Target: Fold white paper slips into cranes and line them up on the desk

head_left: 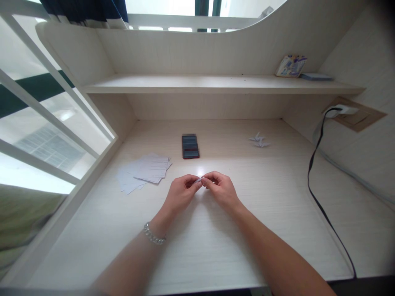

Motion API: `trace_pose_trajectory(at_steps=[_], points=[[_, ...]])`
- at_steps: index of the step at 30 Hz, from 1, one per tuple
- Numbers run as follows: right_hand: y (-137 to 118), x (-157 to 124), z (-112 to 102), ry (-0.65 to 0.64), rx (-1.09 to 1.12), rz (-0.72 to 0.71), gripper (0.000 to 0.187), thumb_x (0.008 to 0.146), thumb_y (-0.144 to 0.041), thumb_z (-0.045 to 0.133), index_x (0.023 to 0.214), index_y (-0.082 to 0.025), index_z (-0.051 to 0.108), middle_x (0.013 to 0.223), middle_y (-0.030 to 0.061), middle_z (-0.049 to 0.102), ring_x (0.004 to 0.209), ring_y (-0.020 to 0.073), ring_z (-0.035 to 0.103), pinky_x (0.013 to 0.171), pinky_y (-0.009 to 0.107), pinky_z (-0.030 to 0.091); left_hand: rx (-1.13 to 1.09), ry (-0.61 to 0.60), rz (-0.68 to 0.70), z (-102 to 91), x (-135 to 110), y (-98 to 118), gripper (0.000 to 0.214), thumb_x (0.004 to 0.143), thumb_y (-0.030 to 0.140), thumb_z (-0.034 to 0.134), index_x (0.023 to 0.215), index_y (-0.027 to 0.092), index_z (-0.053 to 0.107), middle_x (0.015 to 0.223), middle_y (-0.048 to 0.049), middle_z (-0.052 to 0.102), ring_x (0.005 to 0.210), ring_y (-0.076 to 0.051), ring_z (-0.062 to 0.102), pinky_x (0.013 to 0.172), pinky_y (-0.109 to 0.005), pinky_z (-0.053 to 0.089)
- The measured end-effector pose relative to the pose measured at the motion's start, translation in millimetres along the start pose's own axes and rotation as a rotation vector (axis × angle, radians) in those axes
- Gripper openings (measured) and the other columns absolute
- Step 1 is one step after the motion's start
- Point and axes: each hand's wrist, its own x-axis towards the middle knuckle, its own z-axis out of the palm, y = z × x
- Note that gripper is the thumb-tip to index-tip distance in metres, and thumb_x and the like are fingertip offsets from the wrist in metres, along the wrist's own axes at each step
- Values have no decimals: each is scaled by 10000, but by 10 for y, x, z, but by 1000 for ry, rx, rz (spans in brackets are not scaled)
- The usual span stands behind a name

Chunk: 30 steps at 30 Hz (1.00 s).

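My left hand (pixel 182 192) and my right hand (pixel 219 189) meet over the middle of the pale desk (pixel 277 213). Both pinch a small folded piece of white paper (pixel 199 180) between their fingertips, just above the desk top. A metal bracelet (pixel 153 235) sits on my left wrist. To the left lies a loose stack of white paper sheets (pixel 145 172). Two small folded paper cranes (pixel 259 141) stand at the back right of the desk.
A dark phone (pixel 190 146) lies behind my hands. A black cable (pixel 321 197) runs from a wall socket (pixel 342 110) down the desk's right side. A shelf (pixel 216 84) above holds a colourful packet (pixel 290 65). A window frame borders the left.
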Motion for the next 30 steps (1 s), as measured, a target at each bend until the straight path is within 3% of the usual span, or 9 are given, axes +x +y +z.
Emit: trace_pose_trajectory(at_steps=[4,9,13,19,23,30], points=[[35,6,37,17,114,24,188,763,-349,614,785,-166,654,732,38,641,710,162,583,655,287,472,37,74,36,-1,-11,41,216,790,369,571,799,186,686,780,-41,698,704,-166,611,646,-253,455],[11,6,31,-116,251,140,248,729,-409,644,797,-171,651,734,38,642,688,165,604,615,284,489,138,130,92,-74,-10,64,122,747,297,621,691,213,690,688,-19,684,639,-163,595,604,-260,437],[-5,16,-3,-142,316,243,288,696,-442,668,761,-162,668,711,44,649,670,165,613,636,296,498,99,117,122,-101,3,40,76,723,281,651,704,228,702,733,-29,698,689,-176,616,638,-273,452],[-22,1,1,-108,394,219,220,650,-343,734,792,-177,709,779,53,687,746,171,620,706,308,487,-232,205,-32,-46,31,-57,298,657,303,729,891,178,595,761,-32,686,728,-179,649,664,-286,497],[-24,4,5,-61,420,158,224,618,-292,764,813,-191,722,871,66,702,848,203,626,786,340,478,-315,159,15,-18,30,-38,201,691,295,703,801,144,627,814,-58,688,783,-178,645,723,-292,503],[-4,9,-7,20,293,47,194,655,-331,737,822,-233,738,1004,64,681,1003,239,599,910,395,444,-448,89,14,38,12,35,249,700,269,700,910,140,665,950,-92,697,903,-203,641,830,-334,499]])
